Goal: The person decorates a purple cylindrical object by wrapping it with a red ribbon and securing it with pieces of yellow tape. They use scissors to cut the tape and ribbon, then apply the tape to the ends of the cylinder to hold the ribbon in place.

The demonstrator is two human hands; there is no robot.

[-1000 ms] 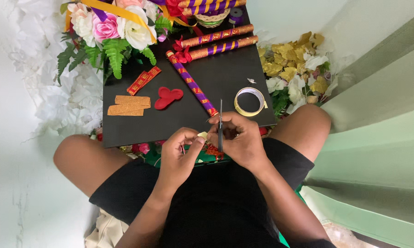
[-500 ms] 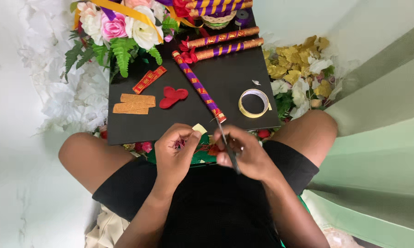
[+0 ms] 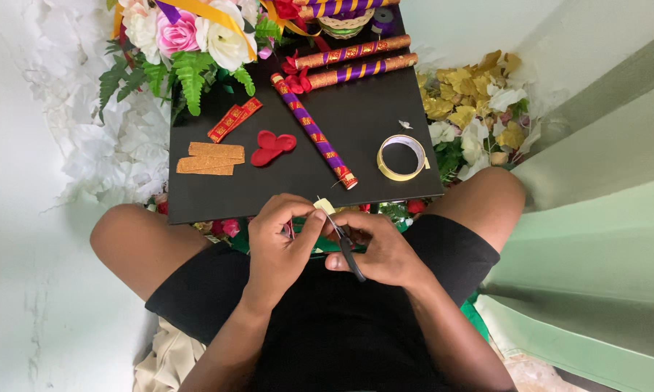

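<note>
At lower centre of the frame, over the lap, the left hand (image 3: 283, 243) pinches a small pale tape piece (image 3: 324, 206) between its fingers, while the right hand (image 3: 385, 250) grips black scissors (image 3: 345, 243). For a clean cut, keep the piece taut and blades square to it.

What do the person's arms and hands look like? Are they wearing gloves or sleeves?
No gloves and no sleeves. The left hand and the right hand are both bare, and the forearms are bare right down to the bottom of the picture. I see no rings, watch or bracelet. The only clothing in view is black shorts.
</note>
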